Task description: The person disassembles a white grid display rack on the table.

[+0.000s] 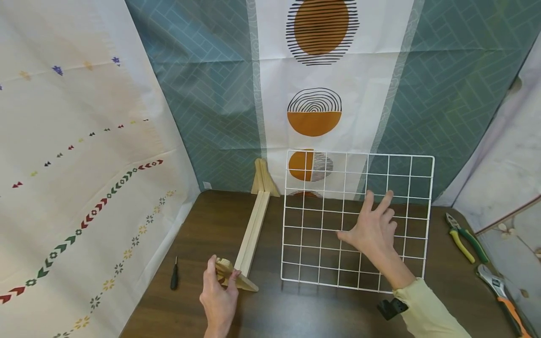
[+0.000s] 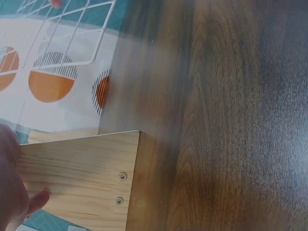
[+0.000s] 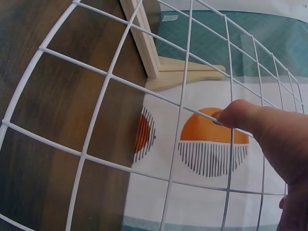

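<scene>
My left hand (image 1: 219, 300) grips the near end piece (image 1: 236, 274) of a pale wooden stand, whose long double rail (image 1: 253, 230) runs back to a flared far end piece (image 1: 264, 177). In the left wrist view, two screw heads show on the near end piece (image 2: 86, 178). To the right, my right hand (image 1: 374, 230) holds a white wire grid panel (image 1: 334, 268) that stands tilted up, its fingers spread over the mesh. In the right wrist view the thumb (image 3: 240, 115) meets one of the wires; the other fingers are mostly hidden there.
A small dark screwdriver (image 1: 174, 277) lies left of the stand on the brown table (image 1: 270, 319). Green-and-yellow pliers (image 1: 467, 239) and an adjustable wrench (image 1: 503, 295) with an orange-and-black handle lie at the right edge. Patterned cloths (image 1: 203, 94) hang behind and beside the table.
</scene>
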`<control>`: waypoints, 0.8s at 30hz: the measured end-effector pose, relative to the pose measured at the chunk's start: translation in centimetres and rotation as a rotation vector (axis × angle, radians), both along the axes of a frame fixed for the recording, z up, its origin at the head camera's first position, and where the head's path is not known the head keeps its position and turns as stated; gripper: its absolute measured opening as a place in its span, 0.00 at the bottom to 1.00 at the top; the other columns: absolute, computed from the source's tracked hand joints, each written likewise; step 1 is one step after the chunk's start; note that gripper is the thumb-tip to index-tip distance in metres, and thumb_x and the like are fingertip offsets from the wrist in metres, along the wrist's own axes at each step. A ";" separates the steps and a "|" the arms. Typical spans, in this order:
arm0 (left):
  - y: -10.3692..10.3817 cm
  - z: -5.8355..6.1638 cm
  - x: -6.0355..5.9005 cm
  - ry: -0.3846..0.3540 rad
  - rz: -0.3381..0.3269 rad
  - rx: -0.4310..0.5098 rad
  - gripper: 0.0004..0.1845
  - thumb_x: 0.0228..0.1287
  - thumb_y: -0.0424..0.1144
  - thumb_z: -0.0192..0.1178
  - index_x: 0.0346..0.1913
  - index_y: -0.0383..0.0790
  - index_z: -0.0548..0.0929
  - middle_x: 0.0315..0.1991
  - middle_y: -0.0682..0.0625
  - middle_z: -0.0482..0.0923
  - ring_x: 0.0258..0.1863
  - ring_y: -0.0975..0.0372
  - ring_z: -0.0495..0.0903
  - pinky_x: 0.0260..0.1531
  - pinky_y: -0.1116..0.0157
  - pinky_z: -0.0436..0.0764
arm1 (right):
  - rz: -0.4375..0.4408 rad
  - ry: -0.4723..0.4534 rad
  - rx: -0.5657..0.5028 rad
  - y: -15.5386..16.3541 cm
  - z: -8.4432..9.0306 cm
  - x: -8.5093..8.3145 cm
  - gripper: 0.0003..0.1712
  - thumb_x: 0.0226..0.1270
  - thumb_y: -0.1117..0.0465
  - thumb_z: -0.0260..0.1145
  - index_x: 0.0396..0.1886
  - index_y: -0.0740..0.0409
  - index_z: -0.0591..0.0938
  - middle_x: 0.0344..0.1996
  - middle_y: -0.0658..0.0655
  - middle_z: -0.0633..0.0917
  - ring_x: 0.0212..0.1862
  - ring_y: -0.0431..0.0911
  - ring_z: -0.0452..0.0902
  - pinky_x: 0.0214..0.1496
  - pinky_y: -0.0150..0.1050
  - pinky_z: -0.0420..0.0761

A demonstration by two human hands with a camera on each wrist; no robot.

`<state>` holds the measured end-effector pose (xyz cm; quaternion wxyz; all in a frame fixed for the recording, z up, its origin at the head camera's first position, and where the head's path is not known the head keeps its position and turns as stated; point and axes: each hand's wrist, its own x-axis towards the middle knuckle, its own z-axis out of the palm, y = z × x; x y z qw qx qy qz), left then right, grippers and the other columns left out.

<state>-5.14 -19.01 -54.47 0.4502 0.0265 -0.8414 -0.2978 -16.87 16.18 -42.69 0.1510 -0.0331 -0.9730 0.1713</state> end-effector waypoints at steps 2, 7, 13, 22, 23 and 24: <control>0.1 0.0 0.0 0.007 0.000 -0.002 0.47 0.39 0.28 0.81 0.66 0.29 0.68 0.41 0.32 0.77 0.26 0.45 0.83 0.19 0.53 0.84 | -0.001 -0.013 -0.002 0.0 -0.3 -0.1 0.83 0.28 0.39 0.87 0.76 0.69 0.46 0.71 0.82 0.34 0.52 0.82 0.62 0.37 0.69 0.72; 0.2 0.1 0.0 0.011 0.007 -0.009 0.47 0.39 0.28 0.81 0.66 0.29 0.68 0.41 0.32 0.77 0.26 0.45 0.82 0.18 0.52 0.83 | 0.008 -0.037 0.000 -0.1 -0.9 -0.4 0.83 0.27 0.39 0.87 0.75 0.69 0.48 0.71 0.83 0.35 0.52 0.82 0.62 0.34 0.67 0.72; 0.0 0.1 -0.1 0.014 0.007 -0.016 0.47 0.39 0.28 0.81 0.66 0.29 0.68 0.41 0.32 0.77 0.26 0.45 0.82 0.18 0.51 0.83 | 0.018 -0.079 -0.007 -0.5 -1.7 -0.7 0.82 0.26 0.40 0.87 0.74 0.70 0.48 0.71 0.84 0.35 0.54 0.83 0.60 0.33 0.68 0.72; 0.0 0.0 0.1 -0.002 0.004 -0.014 0.44 0.45 0.34 0.80 0.66 0.30 0.68 0.42 0.32 0.77 0.26 0.45 0.81 0.17 0.49 0.82 | 0.022 -0.139 -0.014 -1.3 -3.0 -1.5 0.83 0.27 0.37 0.86 0.75 0.70 0.47 0.70 0.85 0.35 0.54 0.84 0.61 0.35 0.70 0.73; 0.0 0.0 0.1 -0.004 0.003 -0.015 0.42 0.51 0.39 0.79 0.66 0.30 0.68 0.42 0.32 0.77 0.26 0.45 0.81 0.17 0.49 0.82 | 0.021 -0.151 -0.015 -1.4 -3.2 -1.6 0.84 0.27 0.37 0.86 0.75 0.70 0.47 0.70 0.85 0.35 0.55 0.84 0.60 0.36 0.70 0.73; 0.0 0.0 0.1 -0.003 0.003 -0.016 0.41 0.55 0.45 0.76 0.66 0.30 0.68 0.42 0.31 0.77 0.26 0.45 0.80 0.17 0.48 0.81 | 0.020 -0.163 -0.014 -1.5 -3.3 -1.7 0.84 0.27 0.37 0.86 0.75 0.70 0.47 0.70 0.85 0.35 0.55 0.83 0.60 0.36 0.70 0.73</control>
